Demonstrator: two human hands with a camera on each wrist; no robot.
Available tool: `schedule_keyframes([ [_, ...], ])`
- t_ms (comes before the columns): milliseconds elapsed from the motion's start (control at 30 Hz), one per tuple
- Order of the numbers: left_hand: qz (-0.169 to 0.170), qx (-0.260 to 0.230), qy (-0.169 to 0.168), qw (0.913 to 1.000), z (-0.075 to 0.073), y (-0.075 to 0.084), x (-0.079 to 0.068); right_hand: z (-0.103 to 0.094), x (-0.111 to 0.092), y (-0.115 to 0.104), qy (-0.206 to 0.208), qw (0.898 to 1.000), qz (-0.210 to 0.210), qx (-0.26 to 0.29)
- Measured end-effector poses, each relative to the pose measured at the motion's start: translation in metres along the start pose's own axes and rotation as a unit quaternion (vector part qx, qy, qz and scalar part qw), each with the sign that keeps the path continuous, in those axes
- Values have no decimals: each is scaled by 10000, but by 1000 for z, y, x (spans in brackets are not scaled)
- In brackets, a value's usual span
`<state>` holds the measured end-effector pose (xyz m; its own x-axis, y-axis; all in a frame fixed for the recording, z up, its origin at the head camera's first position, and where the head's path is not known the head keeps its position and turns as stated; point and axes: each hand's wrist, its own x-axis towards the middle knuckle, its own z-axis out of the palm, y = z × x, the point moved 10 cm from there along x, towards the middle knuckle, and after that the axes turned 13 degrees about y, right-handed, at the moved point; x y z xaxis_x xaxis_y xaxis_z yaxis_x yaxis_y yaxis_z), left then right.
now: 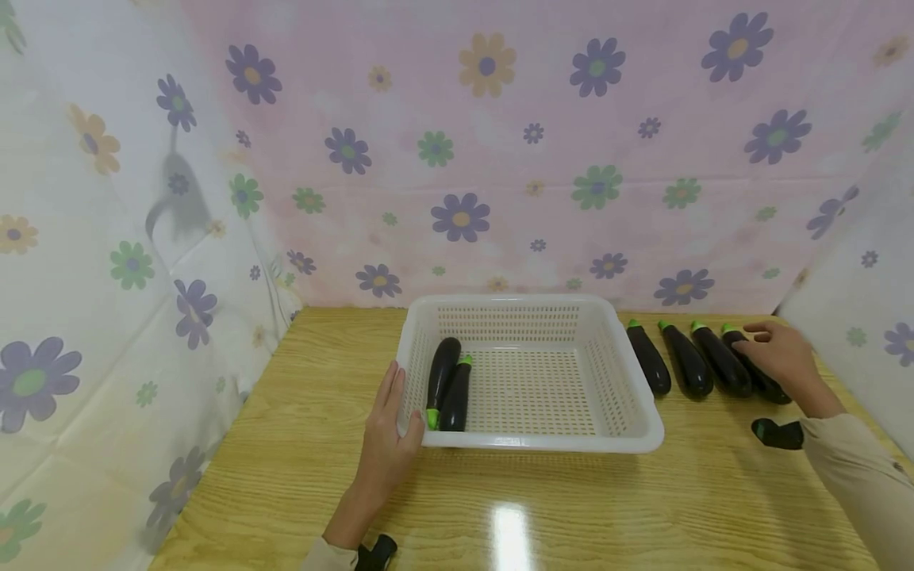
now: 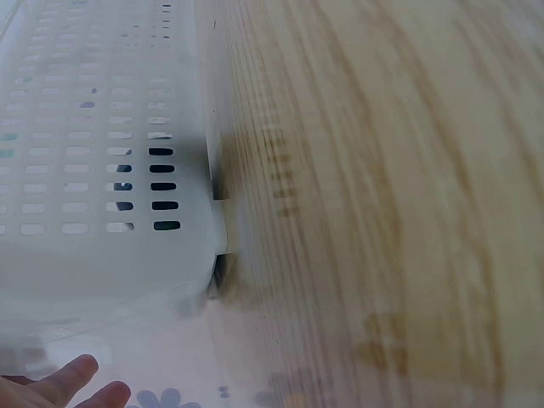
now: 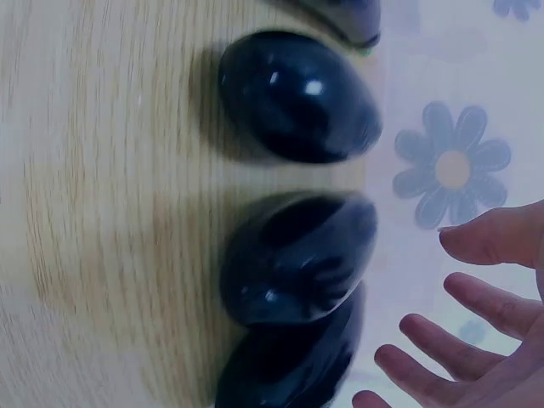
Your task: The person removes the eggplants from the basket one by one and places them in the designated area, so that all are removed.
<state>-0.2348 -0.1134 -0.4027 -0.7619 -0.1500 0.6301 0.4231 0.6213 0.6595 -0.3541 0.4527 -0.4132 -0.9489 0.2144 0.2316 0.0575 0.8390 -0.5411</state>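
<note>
A white perforated plastic basket stands on the table, with two dark eggplants lying in its left part: one eggplant and a second eggplant against it. My left hand rests at the basket's front left corner, fingers straight along the outer side and thumb near the rim. To the right of the basket several eggplants lie in a row with green stem ends pointing away. Over the rightmost eggplant is my right hand, partly covering it. In the right wrist view its fingers are spread, holding nothing.
The wood-grain table extends around the basket. Flowered cloth hangs behind the table and along both sides. A black strap is at the right wrist, and another black strap at the left.
</note>
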Motion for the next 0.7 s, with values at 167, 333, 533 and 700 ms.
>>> schedule_keyframes([
  [167,-19,-6,-12,10000,1,-2,0,3,-5,-21,-164,9996,-79,211],
  [333,-42,6,-8,10000,0,-3,0,7,-10,-47,-279,9984,-275,407],
  [533,-16,1,21,10000,0,-2,0,13,-14,-74,-414,9969,-403,529],
  [700,-70,-44,-9,10000,1,-3,0,18,-18,-91,-592,9957,-381,611],
])
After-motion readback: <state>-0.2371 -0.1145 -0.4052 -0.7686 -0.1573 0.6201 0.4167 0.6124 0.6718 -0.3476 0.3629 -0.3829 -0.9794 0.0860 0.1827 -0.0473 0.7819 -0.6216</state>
